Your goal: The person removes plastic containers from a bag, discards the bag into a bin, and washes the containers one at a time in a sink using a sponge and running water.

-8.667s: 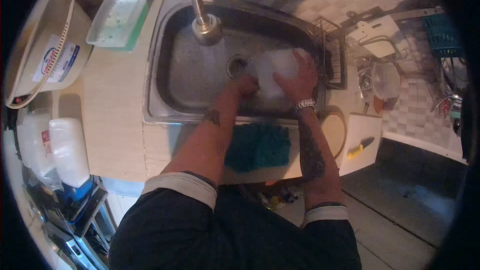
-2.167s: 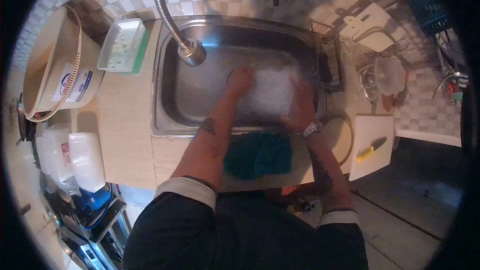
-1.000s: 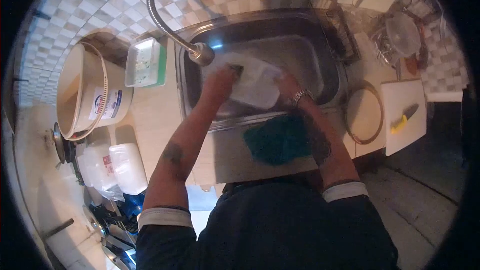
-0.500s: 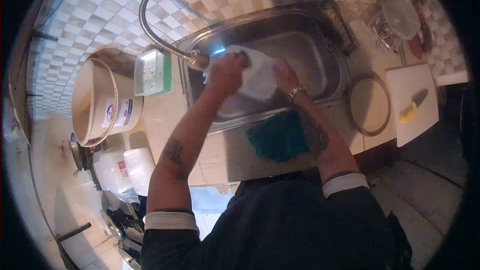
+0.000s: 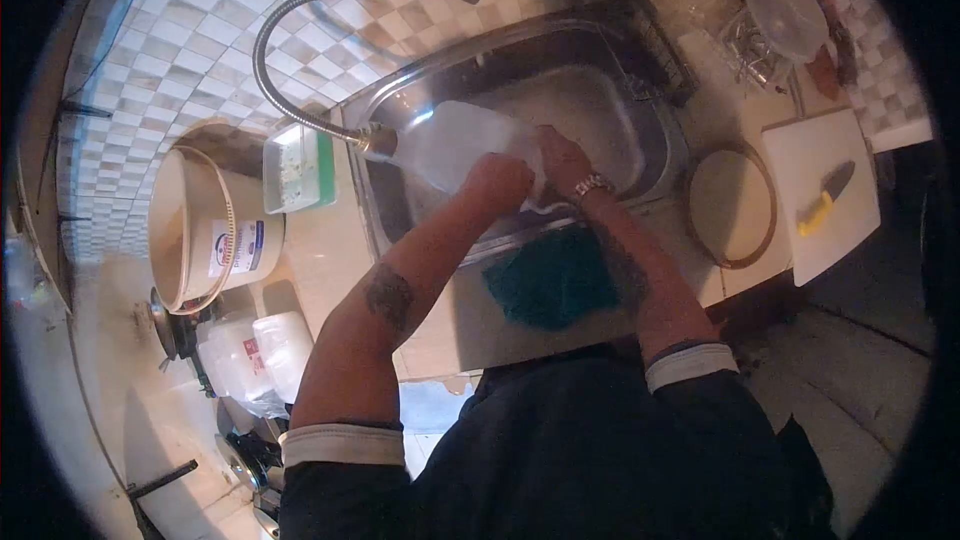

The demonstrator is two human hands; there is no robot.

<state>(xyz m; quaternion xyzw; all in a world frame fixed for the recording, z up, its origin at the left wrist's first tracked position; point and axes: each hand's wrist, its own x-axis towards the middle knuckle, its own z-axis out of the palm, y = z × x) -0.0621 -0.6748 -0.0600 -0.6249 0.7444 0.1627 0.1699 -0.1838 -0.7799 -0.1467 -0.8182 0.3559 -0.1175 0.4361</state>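
Note:
Over the metal sink (image 5: 640, 165), a translucent white plastic piece (image 5: 450, 135) lies tilted between my hands. My right hand (image 5: 562, 162), with a metal watch band at its wrist, grips the piece's right edge. My left hand (image 5: 502, 183) is closed on the lower part of the same piece; whatever else its fingers hold is hidden. The tip of a flexible metal faucet hose (image 5: 378, 141) is just left of the piece. On the counter in front of the sink lies a dark green cloth (image 5: 552, 278), below my hands.
At left stand a beige bucket (image 5: 200, 230) and a green-white container (image 5: 298, 168). To the right are a round rimmed board (image 5: 733, 208) and a white cutting board (image 5: 825, 150) with a yellow-handled knife (image 5: 815, 217). A black rack (image 5: 655, 50) sits behind the sink.
My left hand has moved right and down across the white piece, nearer my right hand. The piece shows more of its left side, and the camera view has shifted slightly.

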